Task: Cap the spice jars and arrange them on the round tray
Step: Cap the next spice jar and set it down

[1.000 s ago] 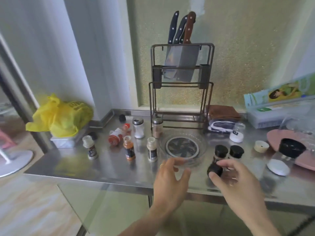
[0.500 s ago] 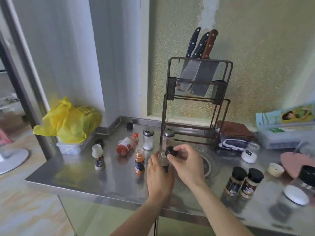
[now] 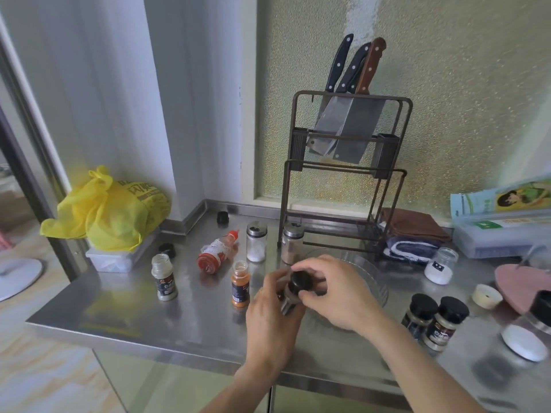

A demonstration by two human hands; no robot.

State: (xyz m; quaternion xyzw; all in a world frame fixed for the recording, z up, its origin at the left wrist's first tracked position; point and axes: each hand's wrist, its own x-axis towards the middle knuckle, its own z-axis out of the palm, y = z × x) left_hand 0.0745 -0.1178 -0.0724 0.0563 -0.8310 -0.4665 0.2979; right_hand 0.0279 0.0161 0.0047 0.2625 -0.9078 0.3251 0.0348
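At the far left of the steel bench [image 3: 113, 311] a yellow bag [image 3: 107, 210] slumps on a white tub, well clear of the work. Next along stands an uncapped jar with a dark label [image 3: 164, 277], a loose black cap [image 3: 167, 249] lying behind it, likely its mate. A red-topped bottle [image 3: 216, 253] lies on its side, and an orange jar [image 3: 240, 284] stands open just left of the hands, so both wait their turn. Behind them a salt shaker [image 3: 256, 245] and a second steel-lidded shaker [image 3: 292, 246] stand upright near the foot of the knife rack [image 3: 348, 174]. In the middle the left hand [image 3: 272, 320] wraps its grip around the body of a small jar [image 3: 290, 298], tilted toward the person, seemingly to steady it against the twist. The right hand [image 3: 334, 293] closes its grip over the black cap [image 3: 301, 281] sitting on that jar's mouth; I judge it is being screwed on. The round glass tray [image 3: 377, 281] lies directly behind the hands, bare as far as can be seen, so the capped jar has only a short way to go. To the right two black-capped jars [image 3: 432, 320] stand touching, finished but not yet on the tray. Further right a clear jar of white powder [image 3: 440, 265] and a pale round lid [image 3: 486, 296] sit apart.
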